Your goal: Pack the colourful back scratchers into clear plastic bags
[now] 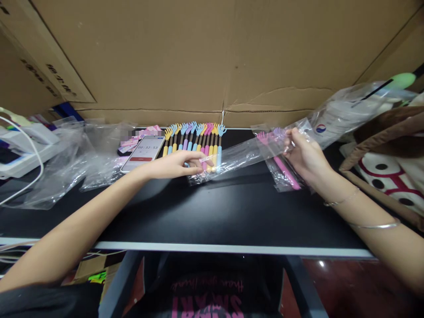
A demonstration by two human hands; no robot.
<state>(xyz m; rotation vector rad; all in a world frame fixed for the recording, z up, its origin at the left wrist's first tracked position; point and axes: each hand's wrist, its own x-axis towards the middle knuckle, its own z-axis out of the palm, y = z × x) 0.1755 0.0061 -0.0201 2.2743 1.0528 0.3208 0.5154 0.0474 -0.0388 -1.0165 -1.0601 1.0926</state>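
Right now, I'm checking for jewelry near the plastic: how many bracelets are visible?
2: a thin bracelet near the right hand, and a silvery bangle farther up that forearm. Others could hide beneath the left sleeve.

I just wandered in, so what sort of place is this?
Probably a makeshift desk workspace: black tabletop, cardboard behind it, a row of claw-ended sticks and clear plastic bags.

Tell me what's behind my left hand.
Behind your left hand lies a row of colourful, claw-headed back scratchers. Their heads show, but the hand covers some of their lower ends.
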